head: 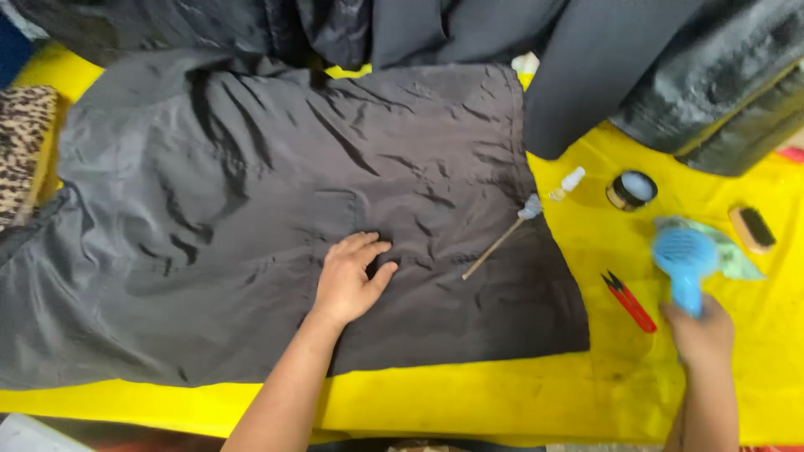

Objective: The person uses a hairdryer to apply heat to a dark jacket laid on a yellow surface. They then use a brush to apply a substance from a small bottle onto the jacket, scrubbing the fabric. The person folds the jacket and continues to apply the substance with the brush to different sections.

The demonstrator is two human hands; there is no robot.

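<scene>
A dark grey garment (251,218) lies spread flat over a yellow table cover (469,402). My left hand (350,278) rests palm down on the garment near its lower middle, fingers apart and pressing the cloth. My right hand (702,335) is off to the right above the yellow cover, gripping the handle of a blue round-headed brush (685,259). The brush head points away from me, above a pale green cloth (737,255). A thin wooden stick with a pale swab tip (501,238) lies on the garment's right side.
Red thread snips (630,303) lie left of my right hand. A small white bottle (569,182), a round black tin (632,190) and a wooden brush (752,228) sit farther back. Dark garments (603,59) pile along the far edge. Leopard-print fabric (23,142) lies at left.
</scene>
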